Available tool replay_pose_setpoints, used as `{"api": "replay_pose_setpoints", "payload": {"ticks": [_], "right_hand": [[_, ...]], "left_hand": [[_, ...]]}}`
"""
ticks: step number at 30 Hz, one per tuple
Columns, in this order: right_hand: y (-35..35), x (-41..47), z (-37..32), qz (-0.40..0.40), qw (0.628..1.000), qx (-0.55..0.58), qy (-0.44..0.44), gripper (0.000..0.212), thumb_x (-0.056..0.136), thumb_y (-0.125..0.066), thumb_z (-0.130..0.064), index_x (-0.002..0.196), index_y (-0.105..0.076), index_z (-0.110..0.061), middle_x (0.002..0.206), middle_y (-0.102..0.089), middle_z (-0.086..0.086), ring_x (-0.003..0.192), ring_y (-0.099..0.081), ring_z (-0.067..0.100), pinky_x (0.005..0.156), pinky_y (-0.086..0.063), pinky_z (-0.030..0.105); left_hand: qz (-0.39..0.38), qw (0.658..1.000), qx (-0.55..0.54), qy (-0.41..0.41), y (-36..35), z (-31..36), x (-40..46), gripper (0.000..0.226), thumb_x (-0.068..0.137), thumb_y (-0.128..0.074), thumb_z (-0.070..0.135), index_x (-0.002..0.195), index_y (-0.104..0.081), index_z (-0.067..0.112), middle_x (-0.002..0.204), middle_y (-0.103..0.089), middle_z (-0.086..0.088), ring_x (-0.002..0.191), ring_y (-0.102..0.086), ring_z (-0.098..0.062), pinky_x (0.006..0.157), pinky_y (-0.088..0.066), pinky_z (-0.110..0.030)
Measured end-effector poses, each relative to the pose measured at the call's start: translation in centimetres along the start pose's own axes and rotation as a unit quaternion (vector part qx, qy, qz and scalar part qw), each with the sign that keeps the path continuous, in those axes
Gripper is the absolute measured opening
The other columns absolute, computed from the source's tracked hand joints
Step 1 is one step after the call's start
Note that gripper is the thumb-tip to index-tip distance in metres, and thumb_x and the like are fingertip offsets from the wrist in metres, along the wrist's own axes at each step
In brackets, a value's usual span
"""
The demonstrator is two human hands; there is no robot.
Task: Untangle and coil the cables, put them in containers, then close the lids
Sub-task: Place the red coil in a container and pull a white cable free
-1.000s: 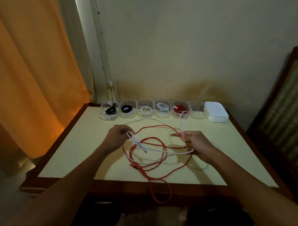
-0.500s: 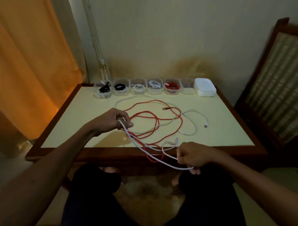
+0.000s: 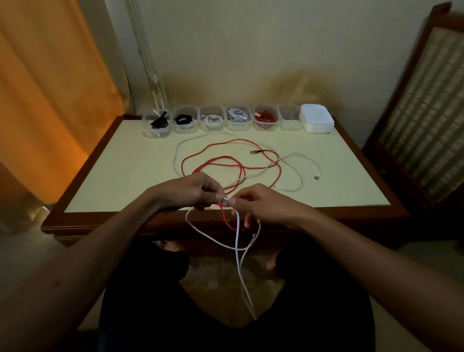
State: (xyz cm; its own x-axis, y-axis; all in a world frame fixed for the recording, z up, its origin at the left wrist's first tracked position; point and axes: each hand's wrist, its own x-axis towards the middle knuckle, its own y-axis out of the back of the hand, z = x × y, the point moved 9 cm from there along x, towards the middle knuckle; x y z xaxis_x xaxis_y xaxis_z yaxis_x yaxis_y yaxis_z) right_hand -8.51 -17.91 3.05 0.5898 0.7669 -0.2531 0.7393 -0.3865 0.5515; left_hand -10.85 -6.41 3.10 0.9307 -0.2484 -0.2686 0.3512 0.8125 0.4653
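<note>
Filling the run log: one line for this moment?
left hand: pinches white cable | right hand: pinches it | red cable: on table

In front of me stands a table [image 3: 135, 171] with a pale yellow top and a dark wooden rim. Along its far edge I see a row of clear containers [image 3: 222, 119] holding coiled cables, with a stack of white lids [image 3: 317, 122] at the right end. Mid-table, a red cable [image 3: 226, 159] and a white cable [image 3: 296, 173] lie loosely tangled.
</note>
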Motion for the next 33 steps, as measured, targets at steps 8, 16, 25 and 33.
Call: {"api": "replay_pose_setpoints", "payload": {"ticks": [8,16,25,33], "right_hand": [[5.1,-0.8,3.6,0.161,0.961,0.219,0.052,0.028,0.102,-0.048,-0.010,0.085,-0.068,-0.003,0.070,-0.066,-0.003,0.054,-0.054,0.005,0.049,-0.038,0.019],[5.4,0.3,5.4,0.203,0.973,-0.085,0.072,0.037,0.102,-0.047,-0.011,0.138,-0.056,-0.014,0.137,-0.059,0.004,0.126,-0.054,0.017,0.099,-0.039,0.021],[7.7,1.8,5.0,0.303,0.934,0.176,0.075,0.032,0.102,-0.048,-0.006,0.079,-0.066,-0.018,0.057,-0.052,-0.009,0.046,-0.046,0.002,0.049,-0.043,0.021],[8.1,4.0,10.1,0.174,0.959,-0.195,-0.108,0.056,0.092,-0.057,-0.017,0.147,-0.043,-0.016,0.120,-0.060,0.016,0.104,-0.060,0.033,0.086,-0.050,0.044]], "left_hand": [[0.042,0.996,-0.058,-0.045,0.9,-2.4,-1.6,0.026,0.097,-0.053,0.031,0.083,-0.074,0.021,0.061,-0.058,-0.008,0.057,-0.051,-0.022,0.080,-0.048,-0.045],[0.119,0.977,-0.174,-0.035,1.0,-2.8,-0.5,0.024,0.100,-0.052,0.014,0.098,-0.070,-0.002,0.049,-0.040,-0.003,0.041,-0.031,-0.010,0.049,-0.039,-0.027],[-0.080,0.941,-0.329,0.008,-3.3,-2.4,0.7,0.036,0.101,-0.046,0.022,0.105,-0.060,-0.010,0.052,-0.049,-0.012,0.036,-0.047,-0.017,0.043,-0.051,-0.029],[-0.034,0.971,-0.237,0.029,-4.0,-7.6,1.3,0.039,0.104,-0.038,0.032,0.089,-0.060,0.004,0.054,-0.031,-0.002,0.043,-0.023,-0.015,0.043,-0.020,-0.029]]}}
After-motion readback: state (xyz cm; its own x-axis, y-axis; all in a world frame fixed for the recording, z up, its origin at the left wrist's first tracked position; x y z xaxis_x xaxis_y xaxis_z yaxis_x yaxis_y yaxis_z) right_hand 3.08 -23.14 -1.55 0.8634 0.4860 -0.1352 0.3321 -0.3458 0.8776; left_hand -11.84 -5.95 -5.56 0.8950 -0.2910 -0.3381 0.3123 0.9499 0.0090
